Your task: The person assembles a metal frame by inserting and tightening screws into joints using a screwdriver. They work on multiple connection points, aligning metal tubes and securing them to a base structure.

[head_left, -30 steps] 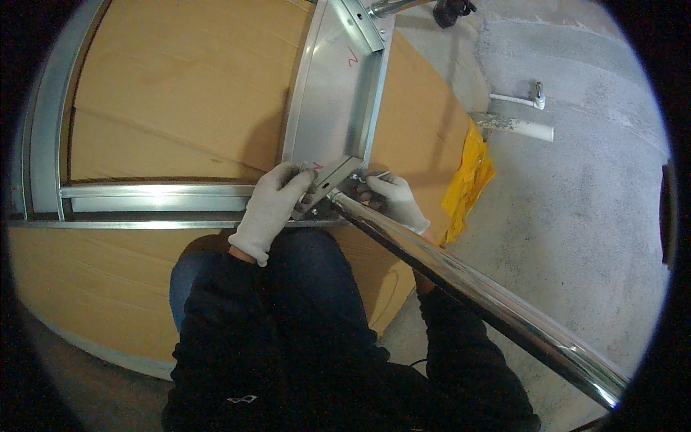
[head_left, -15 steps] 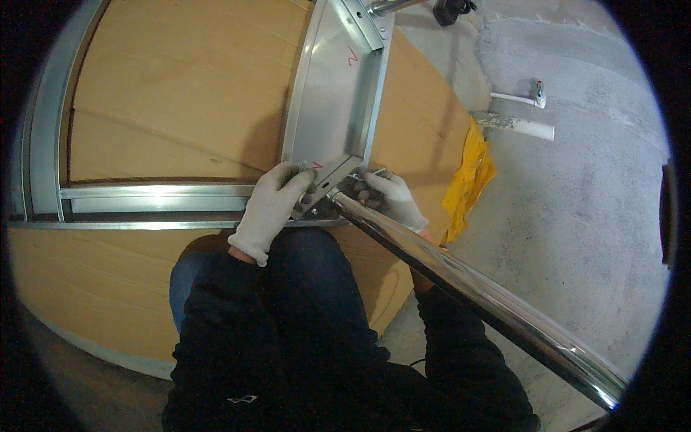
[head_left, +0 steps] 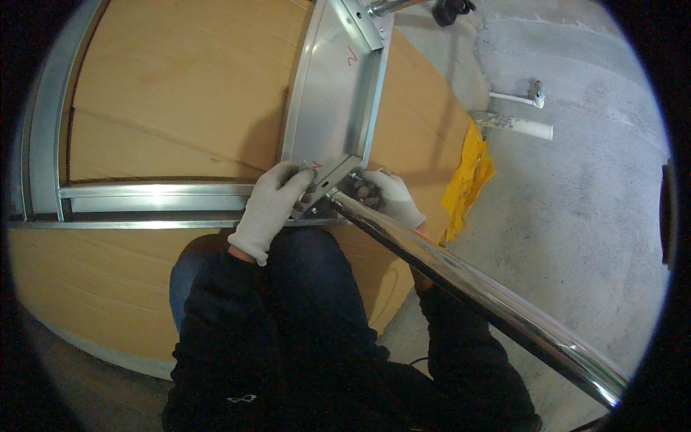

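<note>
Both my hands wear whitish gloves with grey fingertips. My left hand [head_left: 265, 209] is closed in a pinch at the left end of a slanted metal bracket [head_left: 332, 177]. What its fingertips hold is too small to make out. My right hand [head_left: 392, 197] is on the bracket's other side, its fingers curled together close to a small bolt [head_left: 354, 175]. Anything inside those fingers is hidden. The bracket sits across the corner of a galvanized metal frame [head_left: 327, 108], and a shiny chrome tube [head_left: 475, 288] runs from it toward the lower right.
Brown cardboard [head_left: 180, 93] lies under and inside the frame. A second chrome tube [head_left: 389, 6] joins the frame's far corner. Yellow plastic sheeting [head_left: 466, 187], a white pipe [head_left: 529, 128] and a dark object [head_left: 452, 10] are to the right, by the grey concrete [head_left: 576, 209].
My right hand has shifted slightly left, its fingertips closer to the bolt at the bracket. My left hand keeps its pinch in the same place.
</note>
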